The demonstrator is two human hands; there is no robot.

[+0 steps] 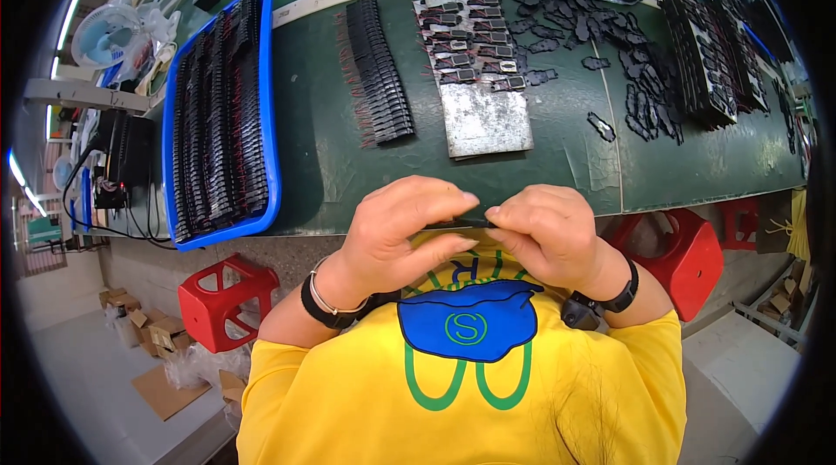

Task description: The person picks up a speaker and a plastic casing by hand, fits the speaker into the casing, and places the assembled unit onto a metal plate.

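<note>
Close to the table's front edge, my left hand (405,223) and my right hand (550,230) come together in front of my chest. Between them is a small black part (448,224), mostly covered by fingers, so its exact kind does not show. My left thumb and fingers close around it from the left. The right hand pinches at its other end. Just beyond my hands lies a metal plate (488,123) carrying rows of small black modules (455,45) with thin wires. Left of the plate, a row of black wired pieces (374,69) is lined up on the green table (322,134).
A blue tray (275,165) packed with black pieces stands at the left. Loose flat black parts (575,8) spread across the back right, by stacked loaded plates (704,64). Red stools (228,299) flank me below the table edge. A fan (109,36) is at far left.
</note>
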